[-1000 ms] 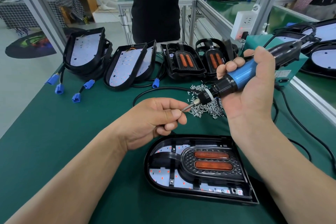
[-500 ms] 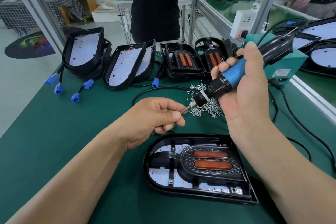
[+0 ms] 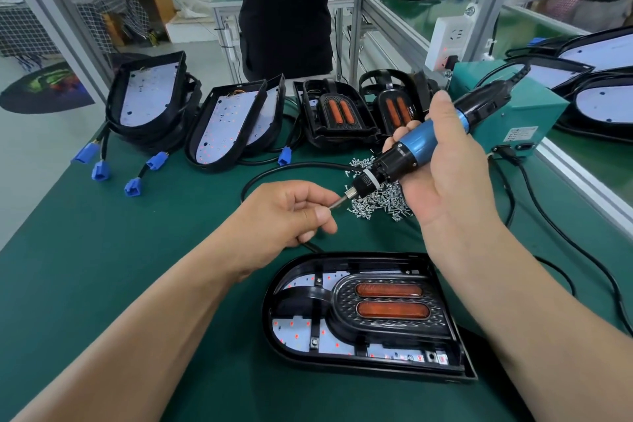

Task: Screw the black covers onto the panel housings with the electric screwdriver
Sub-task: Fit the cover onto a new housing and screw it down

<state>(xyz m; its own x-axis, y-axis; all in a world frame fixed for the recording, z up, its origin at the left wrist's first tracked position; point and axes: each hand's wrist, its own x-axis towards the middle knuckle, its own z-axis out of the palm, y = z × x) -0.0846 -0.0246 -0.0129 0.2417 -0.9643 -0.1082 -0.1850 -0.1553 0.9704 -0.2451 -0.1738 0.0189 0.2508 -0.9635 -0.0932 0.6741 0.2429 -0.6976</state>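
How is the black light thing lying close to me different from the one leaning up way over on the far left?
The near housing lies flat on the green table; the far-left housing is propped up, tilted. The near housing wears a black cover with two orange strips; the far-left housing shows only its bare white board. Both have black rounded rims and a white board inside.

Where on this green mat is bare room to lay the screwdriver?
Bare green mat lies left of the near black panel housing, in front of the blue plastic connectors. Crowded: silver screw pile, black cable, back row of housings.
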